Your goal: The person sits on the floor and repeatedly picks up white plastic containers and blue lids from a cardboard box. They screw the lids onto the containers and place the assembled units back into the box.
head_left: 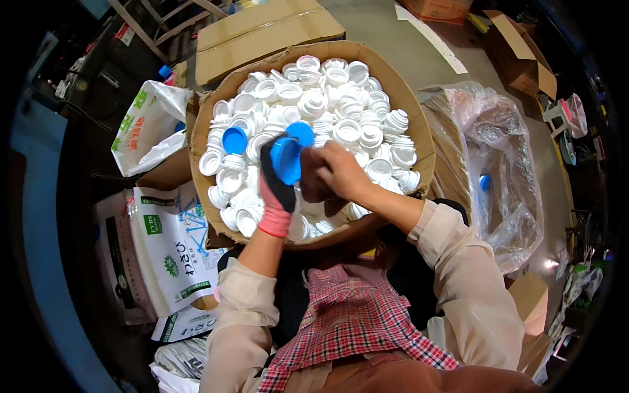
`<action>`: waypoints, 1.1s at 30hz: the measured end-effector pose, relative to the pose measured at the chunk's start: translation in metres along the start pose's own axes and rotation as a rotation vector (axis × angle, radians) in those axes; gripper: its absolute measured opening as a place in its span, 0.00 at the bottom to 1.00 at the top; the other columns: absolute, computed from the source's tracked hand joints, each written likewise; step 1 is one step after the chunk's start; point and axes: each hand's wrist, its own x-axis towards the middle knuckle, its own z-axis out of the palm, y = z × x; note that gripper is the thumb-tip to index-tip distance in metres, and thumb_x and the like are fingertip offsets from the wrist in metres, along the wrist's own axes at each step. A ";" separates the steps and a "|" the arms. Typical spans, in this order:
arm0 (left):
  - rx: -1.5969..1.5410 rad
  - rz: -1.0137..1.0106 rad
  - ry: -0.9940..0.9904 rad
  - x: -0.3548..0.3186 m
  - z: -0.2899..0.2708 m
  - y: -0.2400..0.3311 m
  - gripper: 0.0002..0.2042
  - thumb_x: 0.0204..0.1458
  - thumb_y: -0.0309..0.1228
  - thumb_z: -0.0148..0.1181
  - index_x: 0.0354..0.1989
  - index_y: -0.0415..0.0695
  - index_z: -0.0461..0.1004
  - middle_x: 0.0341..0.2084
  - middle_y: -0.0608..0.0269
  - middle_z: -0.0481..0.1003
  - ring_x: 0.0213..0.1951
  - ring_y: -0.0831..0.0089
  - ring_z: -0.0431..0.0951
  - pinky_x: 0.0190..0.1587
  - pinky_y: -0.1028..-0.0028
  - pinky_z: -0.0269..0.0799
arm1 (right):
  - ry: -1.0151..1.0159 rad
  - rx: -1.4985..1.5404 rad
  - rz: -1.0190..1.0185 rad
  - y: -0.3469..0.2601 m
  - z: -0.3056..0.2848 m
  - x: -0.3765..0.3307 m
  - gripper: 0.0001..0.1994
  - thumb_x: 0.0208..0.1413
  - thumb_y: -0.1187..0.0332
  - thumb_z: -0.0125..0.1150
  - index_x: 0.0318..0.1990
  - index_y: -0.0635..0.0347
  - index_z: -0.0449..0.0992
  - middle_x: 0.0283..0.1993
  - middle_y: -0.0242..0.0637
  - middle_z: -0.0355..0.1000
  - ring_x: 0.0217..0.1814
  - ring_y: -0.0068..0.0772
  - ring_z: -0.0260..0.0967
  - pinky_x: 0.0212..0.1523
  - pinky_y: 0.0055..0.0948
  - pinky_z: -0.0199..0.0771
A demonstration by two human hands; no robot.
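A big cardboard box (424, 124) in front of me is heaped with white plastic inserts (312, 103), ringed and cup-shaped. My left hand (278, 196), in a pink and black glove, is closed around a blue plastic cap (286, 161) above the heap. Close on the right of that cap is my bare right hand (337, 171), its fingers curled in and partly blurred; whatever they pinch is hidden. Two more blue caps lie on the white pieces, one on the left (234, 140) and another just beyond my left hand (301, 133).
Right of the box stands a carton lined with a clear plastic bag (517, 164), with a blue cap (485, 182) inside. A closed carton (268, 33) sits behind. To the left are a white plastic bag (147, 128) and printed sacks (173, 252).
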 end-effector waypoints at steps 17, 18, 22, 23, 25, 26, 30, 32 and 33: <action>-1.767 -0.752 -0.285 0.021 -0.051 -0.018 0.37 0.60 0.61 0.41 0.68 0.43 0.54 0.63 0.37 0.59 0.63 0.37 0.61 0.58 0.41 0.65 | -0.045 -0.435 -0.412 0.058 -0.032 0.048 0.12 0.45 0.75 0.61 0.39 0.56 0.78 0.58 0.44 0.67 0.57 0.48 0.64 0.49 0.40 0.74; -1.751 -0.775 -0.284 0.020 -0.048 -0.019 0.37 0.60 0.61 0.41 0.68 0.44 0.55 0.63 0.37 0.59 0.63 0.36 0.62 0.57 0.41 0.66 | -0.076 -0.268 -0.435 0.034 -0.039 0.046 0.12 0.48 0.75 0.61 0.42 0.56 0.78 0.60 0.43 0.66 0.58 0.45 0.65 0.49 0.38 0.74; -1.601 -0.806 -0.232 0.015 -0.034 0.005 0.30 0.62 0.50 0.49 0.64 0.38 0.58 0.58 0.46 0.68 0.55 0.49 0.73 0.54 0.54 0.72 | -0.252 0.868 0.124 -0.022 -0.047 0.028 0.17 0.60 0.69 0.56 0.58 0.50 0.70 0.61 0.37 0.67 0.59 0.27 0.66 0.46 0.23 0.70; -0.977 -0.513 -0.219 0.006 -0.029 -0.013 0.27 0.58 0.42 0.56 0.61 0.38 0.60 0.56 0.47 0.70 0.54 0.54 0.75 0.54 0.58 0.72 | -0.282 0.856 0.120 -0.029 -0.044 0.025 0.24 0.63 0.64 0.56 0.66 0.48 0.59 0.60 0.33 0.67 0.55 0.21 0.66 0.43 0.20 0.70; -0.310 -0.173 -0.178 0.003 -0.017 -0.022 0.25 0.52 0.30 0.64 0.57 0.37 0.63 0.52 0.49 0.73 0.51 0.60 0.77 0.52 0.63 0.73 | -0.288 1.125 0.371 -0.025 -0.030 0.018 0.26 0.61 0.63 0.58 0.65 0.48 0.59 0.61 0.36 0.62 0.55 0.28 0.67 0.43 0.28 0.76; -0.250 -0.136 -0.151 0.001 -0.013 -0.023 0.25 0.49 0.26 0.66 0.55 0.37 0.64 0.50 0.50 0.75 0.50 0.62 0.77 0.51 0.65 0.74 | -0.281 1.182 0.442 -0.027 -0.027 0.014 0.27 0.60 0.64 0.60 0.65 0.49 0.59 0.61 0.36 0.61 0.56 0.30 0.67 0.45 0.30 0.76; -0.346 -0.186 -0.204 0.007 -0.012 -0.001 0.27 0.52 0.30 0.61 0.60 0.37 0.62 0.54 0.50 0.72 0.55 0.62 0.73 0.60 0.66 0.65 | -0.151 0.966 0.359 -0.017 -0.025 0.010 0.34 0.50 0.70 0.69 0.65 0.50 0.62 0.60 0.37 0.58 0.61 0.36 0.62 0.59 0.37 0.69; -0.838 -0.378 -0.213 0.011 -0.009 -0.009 0.28 0.54 0.33 0.54 0.64 0.37 0.60 0.57 0.48 0.69 0.59 0.59 0.70 0.65 0.63 0.61 | -0.042 0.613 0.175 -0.004 -0.030 0.014 0.37 0.44 0.73 0.72 0.65 0.51 0.64 0.59 0.38 0.58 0.64 0.37 0.59 0.66 0.38 0.62; -1.107 -0.461 -0.102 0.011 -0.010 -0.015 0.27 0.57 0.35 0.50 0.64 0.36 0.59 0.57 0.48 0.68 0.59 0.59 0.70 0.65 0.63 0.62 | 0.020 0.519 0.084 -0.016 -0.035 0.017 0.38 0.41 0.75 0.71 0.65 0.50 0.65 0.61 0.39 0.57 0.67 0.37 0.56 0.71 0.38 0.51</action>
